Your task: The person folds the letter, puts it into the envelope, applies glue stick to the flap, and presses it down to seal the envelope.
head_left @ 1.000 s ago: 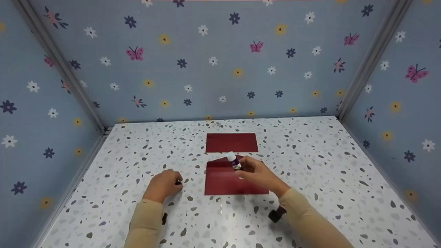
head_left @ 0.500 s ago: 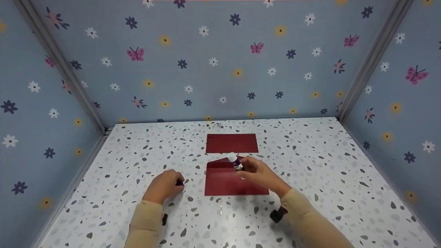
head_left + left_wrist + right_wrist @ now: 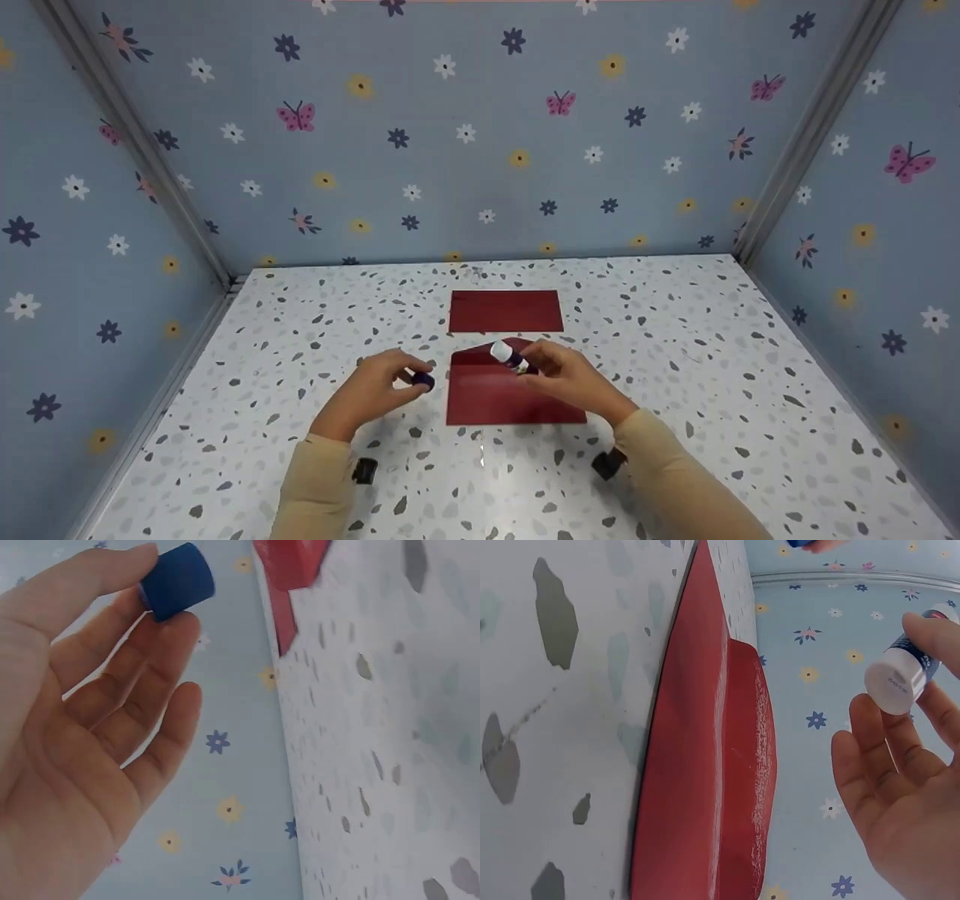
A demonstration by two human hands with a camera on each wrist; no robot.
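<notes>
In the head view my left hand [image 3: 371, 394] pinches a small dark-blue cap [image 3: 423, 382] between thumb and fingers, just left of the red envelope [image 3: 510, 401]. The left wrist view shows the cap [image 3: 180, 581] at the fingertips, the other fingers loosely bent. My right hand [image 3: 574, 381] holds a glue stick [image 3: 513, 358] tilted above the envelope; one white end points up and left. Seen from the right wrist, the white end [image 3: 896, 682] of the stick faces the camera. The envelope's flap [image 3: 746, 765] is unfolded and carries whitish streaks.
A second red rectangle [image 3: 506, 311], flat like paper or an envelope, lies behind the first. The speckled white table [image 3: 315, 315] is bounded by blue flowered panels [image 3: 465, 172] at the back and both sides.
My left hand has lifted and moved right toward the envelope, bringing the blue cap into plain view. The glue stick in my right hand has tipped further over to the left.
</notes>
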